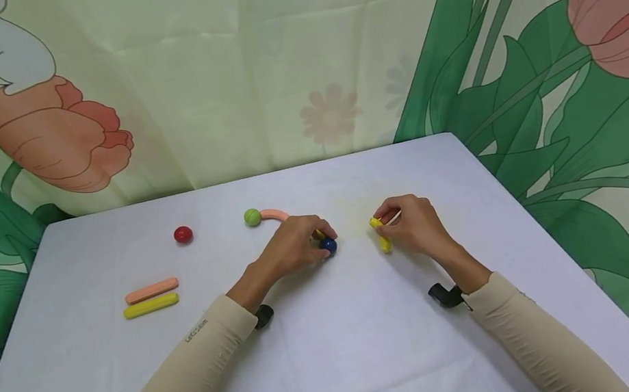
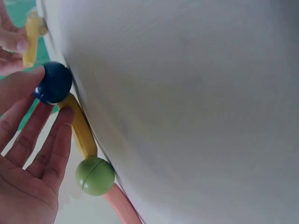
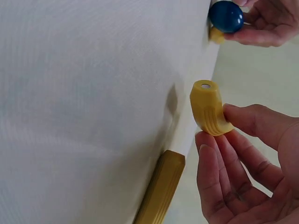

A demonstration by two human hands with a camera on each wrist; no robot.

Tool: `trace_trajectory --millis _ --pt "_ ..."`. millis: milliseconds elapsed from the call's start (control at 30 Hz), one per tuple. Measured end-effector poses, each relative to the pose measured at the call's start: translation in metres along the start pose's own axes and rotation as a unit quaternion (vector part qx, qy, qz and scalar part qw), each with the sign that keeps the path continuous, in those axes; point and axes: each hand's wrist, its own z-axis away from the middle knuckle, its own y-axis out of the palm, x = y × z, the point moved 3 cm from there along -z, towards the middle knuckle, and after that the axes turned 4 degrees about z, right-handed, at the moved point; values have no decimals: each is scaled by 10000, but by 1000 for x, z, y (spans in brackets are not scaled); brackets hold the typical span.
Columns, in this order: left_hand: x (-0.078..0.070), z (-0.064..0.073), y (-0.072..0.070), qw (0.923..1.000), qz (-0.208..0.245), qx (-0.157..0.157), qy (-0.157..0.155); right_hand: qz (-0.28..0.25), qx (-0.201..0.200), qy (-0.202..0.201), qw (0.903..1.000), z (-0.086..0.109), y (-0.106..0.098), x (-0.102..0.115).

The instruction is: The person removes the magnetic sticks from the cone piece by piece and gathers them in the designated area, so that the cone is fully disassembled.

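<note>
My left hand [image 1: 297, 244] pinches a glossy blue ball [image 2: 54, 82] between thumb and fingers, low over the table. A yellow stick [image 2: 83, 133] meets that ball, then a green ball [image 2: 95, 176] and a pink stick [image 2: 122, 205] follow in a row. From the head view, the left hand covers part of this row. A short curved yellow stick [image 3: 208, 107] with a small metal disc in its end is held by my right hand [image 1: 413, 224], thumb against fingertips. Beside it, another yellow stick [image 3: 161, 189] lies on the cloth.
A red ball [image 1: 183, 234] sits at the back left. Nearer, a straight pink stick [image 1: 151, 290] and a straight yellow stick [image 1: 151, 306] lie side by side. Another green ball [image 1: 252, 217] touches a curved pink stick [image 1: 274, 214]. A patterned curtain [image 1: 219, 73] hangs behind the white-covered table [image 1: 342, 358].
</note>
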Motion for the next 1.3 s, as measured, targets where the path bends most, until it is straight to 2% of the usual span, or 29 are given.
trace_trajectory --millis 267,600,833,1033,1300 --pt "-2 4 -2 9997 -173 -70 139 176 41 188 9997 -5 6 -1" --pt "-1 12 0 9991 -336 -264 59 488 5 -75 9988 -11 14 -2" --pt "0 17 -1 9979 -549 -326 -146 561 -148 -287 9979 -10 14 0" --pt "2 19 2 9974 -595 -318 -269 424 -361 -396 9977 -6 14 5" --pt "2 17 4 9971 -678 -205 -287 211 -284 -440 9984 -7 20 15"
